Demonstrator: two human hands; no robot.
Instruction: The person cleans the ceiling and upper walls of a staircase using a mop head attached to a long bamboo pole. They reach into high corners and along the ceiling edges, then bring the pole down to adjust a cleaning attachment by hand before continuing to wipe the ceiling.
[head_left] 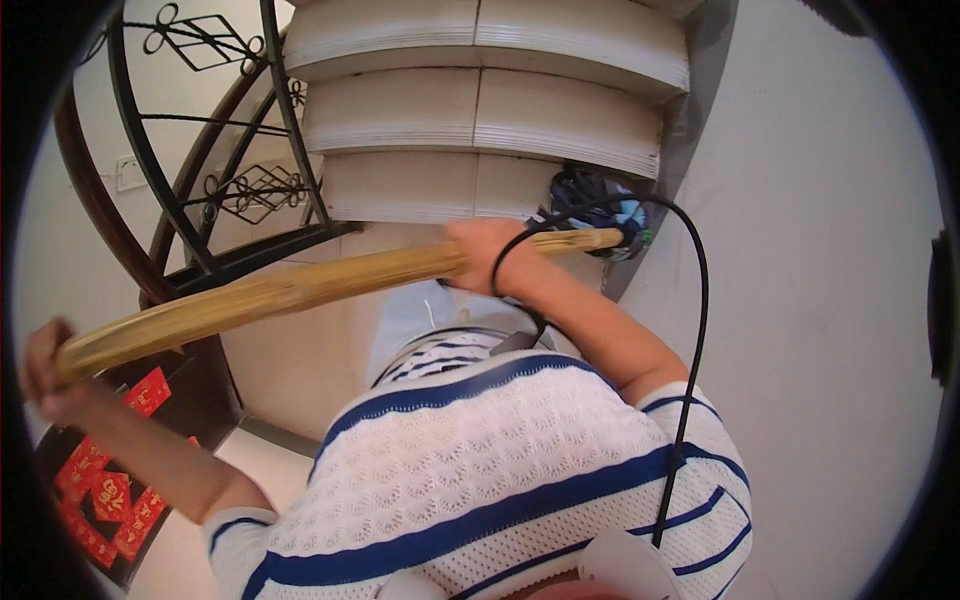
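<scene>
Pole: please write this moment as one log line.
left hand: grips pole | right hand: grips pole | cloth: at pole's right end | stairs: ahead

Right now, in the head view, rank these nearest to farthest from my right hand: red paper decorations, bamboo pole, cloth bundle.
1. Bamboo pole: nearest, gripped in the right hand.
2. Cloth bundle: just to the hand's right, at the pole's right end.
3. Red paper decorations: farthest, at the lower left of the view.
</scene>
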